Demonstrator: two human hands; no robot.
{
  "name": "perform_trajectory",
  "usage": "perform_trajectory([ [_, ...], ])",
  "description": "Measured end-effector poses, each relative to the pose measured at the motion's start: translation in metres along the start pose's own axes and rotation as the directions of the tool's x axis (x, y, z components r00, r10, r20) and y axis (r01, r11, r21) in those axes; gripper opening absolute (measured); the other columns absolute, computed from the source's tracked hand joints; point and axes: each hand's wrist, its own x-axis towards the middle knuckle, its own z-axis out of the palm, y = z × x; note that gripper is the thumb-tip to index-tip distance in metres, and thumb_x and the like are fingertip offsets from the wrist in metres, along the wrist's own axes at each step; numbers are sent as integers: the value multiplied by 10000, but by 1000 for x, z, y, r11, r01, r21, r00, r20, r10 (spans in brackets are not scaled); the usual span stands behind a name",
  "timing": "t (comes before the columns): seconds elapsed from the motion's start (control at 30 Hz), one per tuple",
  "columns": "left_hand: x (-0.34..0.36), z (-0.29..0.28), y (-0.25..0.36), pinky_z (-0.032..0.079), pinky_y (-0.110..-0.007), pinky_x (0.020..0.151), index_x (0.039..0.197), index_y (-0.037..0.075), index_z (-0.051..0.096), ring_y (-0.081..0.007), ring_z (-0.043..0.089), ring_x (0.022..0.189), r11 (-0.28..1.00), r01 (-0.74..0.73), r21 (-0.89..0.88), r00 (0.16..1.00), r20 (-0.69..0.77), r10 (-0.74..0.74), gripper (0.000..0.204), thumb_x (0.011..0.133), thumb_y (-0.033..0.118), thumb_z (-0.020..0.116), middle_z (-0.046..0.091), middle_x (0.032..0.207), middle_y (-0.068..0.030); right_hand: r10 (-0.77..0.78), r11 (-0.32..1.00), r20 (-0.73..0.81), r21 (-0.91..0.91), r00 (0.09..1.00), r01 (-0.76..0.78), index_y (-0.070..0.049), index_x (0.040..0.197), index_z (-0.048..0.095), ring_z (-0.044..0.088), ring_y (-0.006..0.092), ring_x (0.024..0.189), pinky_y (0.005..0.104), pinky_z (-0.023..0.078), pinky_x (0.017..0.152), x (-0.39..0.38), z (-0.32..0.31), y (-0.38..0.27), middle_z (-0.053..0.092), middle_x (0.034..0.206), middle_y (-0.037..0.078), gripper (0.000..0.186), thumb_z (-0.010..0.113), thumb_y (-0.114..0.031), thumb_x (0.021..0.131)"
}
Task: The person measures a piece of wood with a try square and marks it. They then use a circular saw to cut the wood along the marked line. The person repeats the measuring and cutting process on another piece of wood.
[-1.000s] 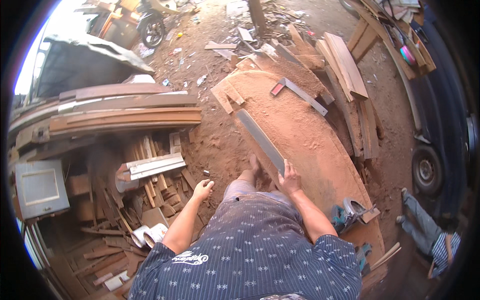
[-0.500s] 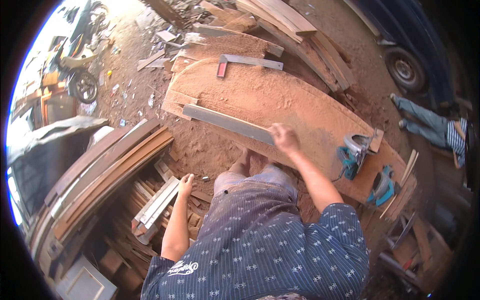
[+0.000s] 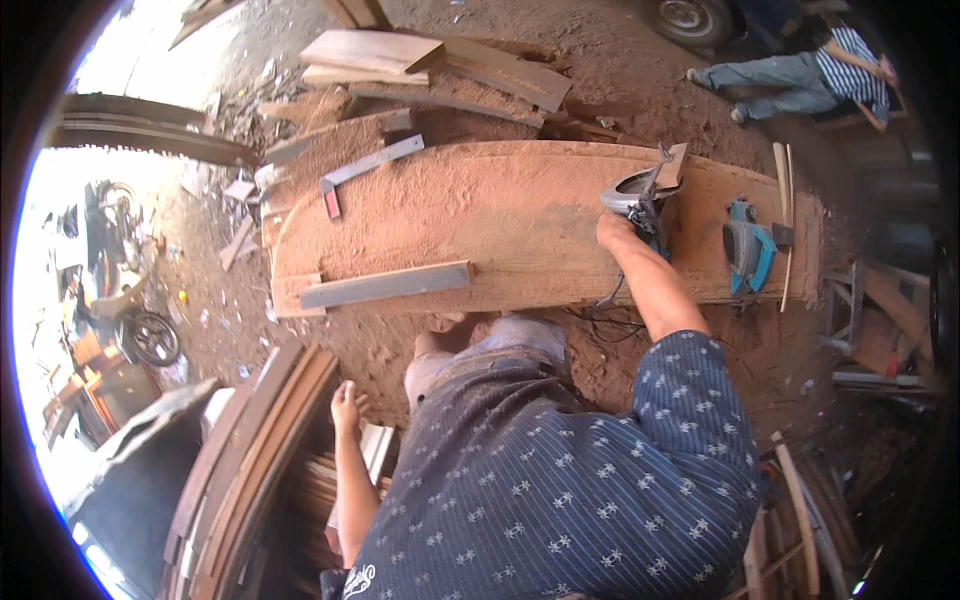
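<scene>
A wide sawdust-covered plank (image 3: 520,215) lies under my right hand (image 3: 614,230), which rests at the circular saw (image 3: 636,195); my fingers seem wrapped on its handle, though the view is poor there. A grey straightedge (image 3: 386,285) lies well off to the left of those fingers. My left hand (image 3: 347,405) hangs loosely spread, just above stacked boards (image 3: 255,450).

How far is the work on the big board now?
Done: the board is covered in sawdust, and a long batten lies on it. In hand: the right hand reaches the circular saw; the left hand hangs free. Left: no fresh cut shows; the planer lies unused.
</scene>
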Motion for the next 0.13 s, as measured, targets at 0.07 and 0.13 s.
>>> perform_trajectory([
  [0.07, -13, 34, 6, 596, -338, 738, 1446, 18, 522, -245, 711, 957, 1000, -16, -25, 1000, -6, 16, 547, 1024, 341, 649, 626, 1315, -142, -12, 997, -54, 76, 998, 16, -39, 1244, 716, 678, 343, 1203, 490, 572, 937, 5, 4, 11, 703, 1271, 199, 346, 619, -84, 914],
  [0.13, -11, 59, 18, 602, -323, 762, 1486, 86, 510, -244, 713, 955, 993, -76, 94, 990, 123, 64, 552, 1018, 340, 657, 593, 1398, -127, -36, 995, -94, 92, 995, 45, -46, 1284, 698, 673, 343, 1214, 493, 568, 946, 9, -3, 27, 699, 1288, 187, 372, 622, -95, 923],
])
